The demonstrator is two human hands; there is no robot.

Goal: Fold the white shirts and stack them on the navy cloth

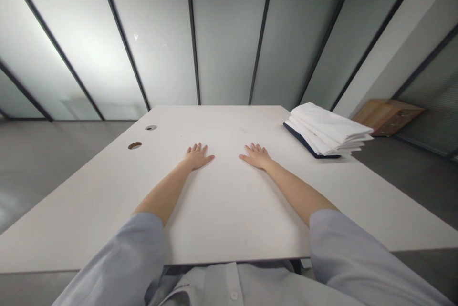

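Note:
My left hand (197,156) lies flat on the white table (222,210), palm down with its fingers spread. Across from it, my right hand (256,156) rests the same way, thumb pointing toward the left one. Neither hand holds anything, and a gap of bare tabletop separates them. A stack of folded white cloths (327,129) sits at the table's right edge, beyond my right hand and not touched by it. Under the stack shows a dark navy folded layer (304,141).
Two round holes pierce the tabletop at the left, a nearer one (135,146) and a farther one with a ring (150,127). A frosted glass partition (229,34) stands behind the table. On the floor at the right is a wooden cabinet (388,115).

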